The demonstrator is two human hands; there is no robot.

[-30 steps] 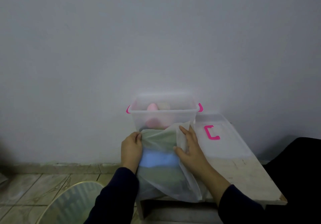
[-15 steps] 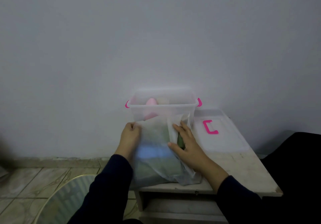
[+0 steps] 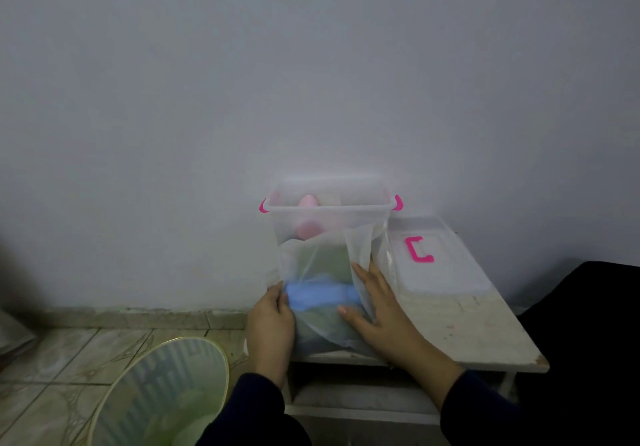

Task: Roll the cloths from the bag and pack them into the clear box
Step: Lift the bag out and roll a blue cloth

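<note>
A translucent white bag (image 3: 322,258) stands on the small table (image 3: 485,324) in front of the clear box (image 3: 329,217). Through the bag I see a blue cloth (image 3: 318,295) and greenish cloths (image 3: 329,258). My left hand (image 3: 272,321) pinches the bag's left side beside the blue cloth. My right hand (image 3: 375,302) lies flat on the bag's right flap, fingers spread. The clear box with pink clips holds a pink roll (image 3: 308,229) and a pale roll (image 3: 330,199).
The box lid (image 3: 436,262) with a pink handle (image 3: 419,249) lies on the table to the right. A pale green slatted basket (image 3: 166,397) stands on the tiled floor at lower left. The wall is close behind the box. A dark shape fills the right edge.
My left hand has slid down the bag's left side to the blue cloth. My right hand has moved lower and flattened on the bag's right flap.
</note>
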